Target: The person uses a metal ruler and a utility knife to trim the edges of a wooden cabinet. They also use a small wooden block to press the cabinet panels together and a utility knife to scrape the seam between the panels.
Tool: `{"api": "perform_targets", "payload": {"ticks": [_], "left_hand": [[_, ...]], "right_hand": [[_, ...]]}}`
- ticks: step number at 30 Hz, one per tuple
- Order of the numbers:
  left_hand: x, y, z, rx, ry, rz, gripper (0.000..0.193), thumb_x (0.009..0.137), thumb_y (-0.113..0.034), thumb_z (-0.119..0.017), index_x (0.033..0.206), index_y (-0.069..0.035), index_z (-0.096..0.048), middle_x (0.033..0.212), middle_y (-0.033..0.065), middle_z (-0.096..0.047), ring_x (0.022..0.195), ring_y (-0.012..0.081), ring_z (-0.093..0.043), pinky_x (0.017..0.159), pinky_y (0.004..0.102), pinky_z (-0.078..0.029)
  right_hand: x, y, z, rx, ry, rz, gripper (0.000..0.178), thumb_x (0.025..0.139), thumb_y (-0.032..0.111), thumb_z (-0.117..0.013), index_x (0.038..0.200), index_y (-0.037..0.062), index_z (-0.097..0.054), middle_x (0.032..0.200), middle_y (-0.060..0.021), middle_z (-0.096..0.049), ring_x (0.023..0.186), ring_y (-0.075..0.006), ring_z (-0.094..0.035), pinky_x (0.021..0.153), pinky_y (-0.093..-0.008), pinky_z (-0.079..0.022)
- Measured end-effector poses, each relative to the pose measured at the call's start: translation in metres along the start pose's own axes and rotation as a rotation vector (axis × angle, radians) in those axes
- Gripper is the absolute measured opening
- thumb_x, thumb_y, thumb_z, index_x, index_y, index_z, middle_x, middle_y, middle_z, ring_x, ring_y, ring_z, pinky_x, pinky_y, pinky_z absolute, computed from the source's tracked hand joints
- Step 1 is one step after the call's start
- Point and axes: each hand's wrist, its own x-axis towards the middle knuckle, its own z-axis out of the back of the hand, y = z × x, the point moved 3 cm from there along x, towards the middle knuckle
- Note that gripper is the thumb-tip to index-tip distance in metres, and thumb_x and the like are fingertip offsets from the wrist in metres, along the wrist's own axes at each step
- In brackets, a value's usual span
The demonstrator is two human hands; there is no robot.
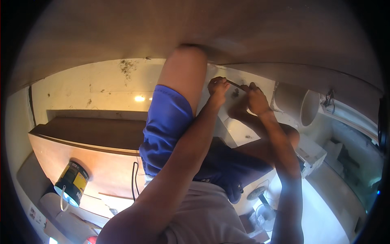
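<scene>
My left hand (218, 87) and my right hand (256, 99) meet over a white surface (237, 130), beyond my raised knee in blue shorts (168, 118). A thin dark stick-like tool (234, 83) runs between them. My left fingers pinch its near end and my right fingers close on its other end. Just below the tool there is a small dark spot (235, 93) on the white surface. The tool's tip is hidden by my right hand, so I cannot tell what kind of tool it is.
A wooden panel (93, 158) lies at the left, with a yellow and blue paint can (72, 182) by its edge and a black cable (134, 179) hanging over it. A white cylinder (302, 106) lies at the right, above a white box (310, 154). A small fan (264, 211) stands below.
</scene>
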Motion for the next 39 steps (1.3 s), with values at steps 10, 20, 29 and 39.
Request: {"api": "perform_targets", "payload": {"ticks": [10,20,29,39], "left_hand": [[-0.015,-0.018,-0.005,0.097,0.168,0.025,0.028,0.1,-0.01,-0.072,0.122,0.006,-0.067,0.114,0.0156,-0.07,0.103,0.0261,-0.072,0.094,0.0334,-0.063],[-0.236,-0.13,-0.034,1.432,0.141,-0.662,0.062,0.094,-0.029,-0.08,0.144,-0.001,-0.055,0.134,0.0143,-0.065,0.111,0.0242,-0.07,0.091,0.0327,-0.057],[-0.216,-0.238,0.376,1.798,-0.59,-1.232,0.042,0.101,-0.034,-0.067,0.125,0.0,-0.069,0.131,0.0256,-0.065,0.125,0.0394,-0.059,0.114,0.0565,-0.038],[-0.228,-0.166,0.401,2.04,-0.662,-1.227,0.031,0.094,-0.037,-0.061,0.103,-0.009,-0.068,0.111,0.0163,-0.063,0.111,0.0388,-0.056,0.11,0.0596,-0.038]], "right_hand": [[-0.005,-0.024,0.016,-0.076,0.004,-0.1,0.041,0.087,0.005,-0.066,0.127,0.0154,-0.071,0.115,-0.0151,-0.07,0.104,-0.038,-0.072,0.087,-0.0492,-0.061],[-0.03,-0.026,0.039,0.092,-0.037,-0.112,0.023,0.103,0.029,-0.058,0.115,0.0139,-0.07,0.1,-0.0156,-0.076,0.099,-0.0358,-0.074,0.082,-0.0505,-0.059],[-0.022,-0.006,0.035,0.062,0.189,-0.124,0.029,0.107,0.029,-0.054,0.125,0.0145,-0.07,0.119,-0.0141,-0.074,0.115,-0.033,-0.071,0.096,-0.0497,-0.056],[0.014,-0.027,-0.03,0.215,0.101,-0.063,0.046,0.109,0.046,-0.047,0.108,0.0058,-0.07,0.108,-0.0214,-0.074,0.105,-0.0442,-0.07,0.091,-0.055,-0.055]]}}
